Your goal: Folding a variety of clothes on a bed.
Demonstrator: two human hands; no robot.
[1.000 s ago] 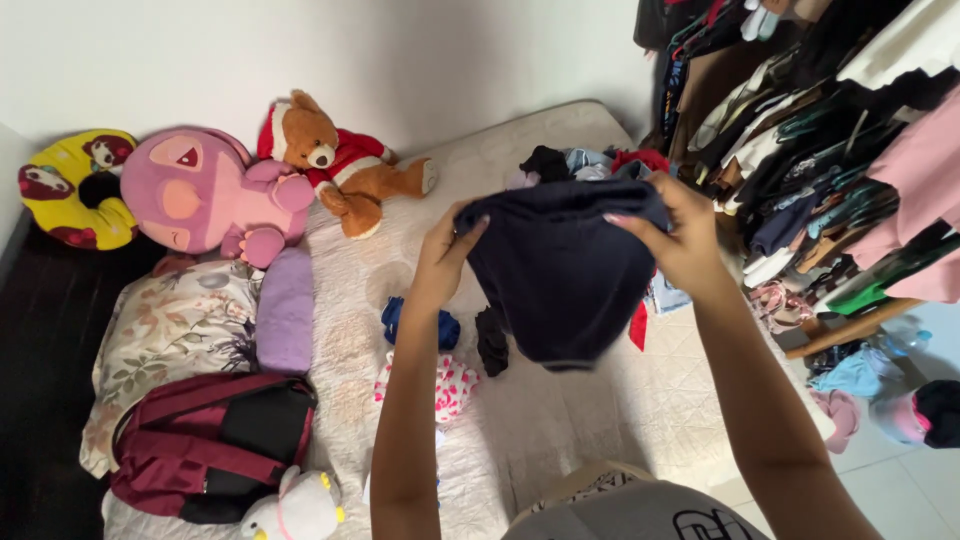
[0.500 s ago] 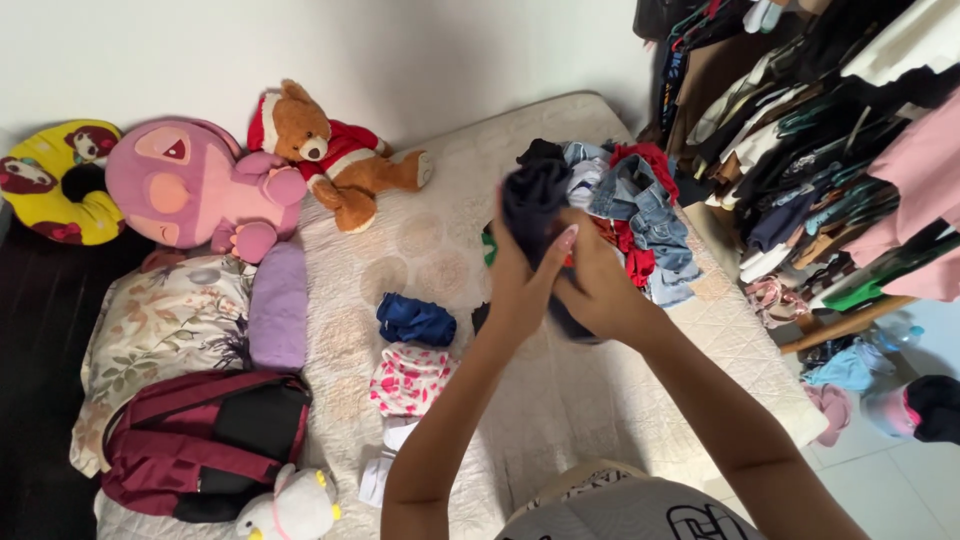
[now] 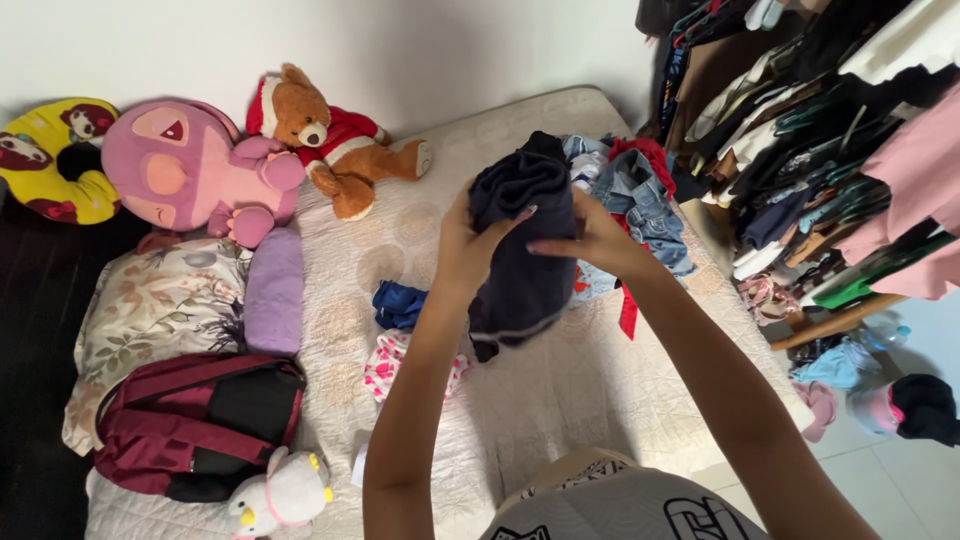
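Note:
I hold a dark navy garment (image 3: 520,250) folded lengthwise in the air above the bed (image 3: 560,400). My left hand (image 3: 470,245) grips its left edge and my right hand (image 3: 590,235) grips its right edge, fingers wrapped over the cloth. The garment hangs down in a narrow strip between my hands. Behind it lies a pile of clothes (image 3: 630,190) with denim, red and light blue pieces. Below my left arm sit a small blue folded piece (image 3: 398,303) and a white and pink floral piece (image 3: 385,365).
A teddy bear in red (image 3: 325,140), a pink plush toy (image 3: 190,175), a yellow cushion (image 3: 45,160), a floral pillow (image 3: 150,330), a lilac pillow (image 3: 272,290), a maroon backpack (image 3: 190,425) and a small white plush (image 3: 280,495) lie left. A rack of hanging clothes (image 3: 820,150) fills the right.
The navy garment was spread wide between my hands, then bunched together, and is now folded into a narrow strip. My hands have come close together.

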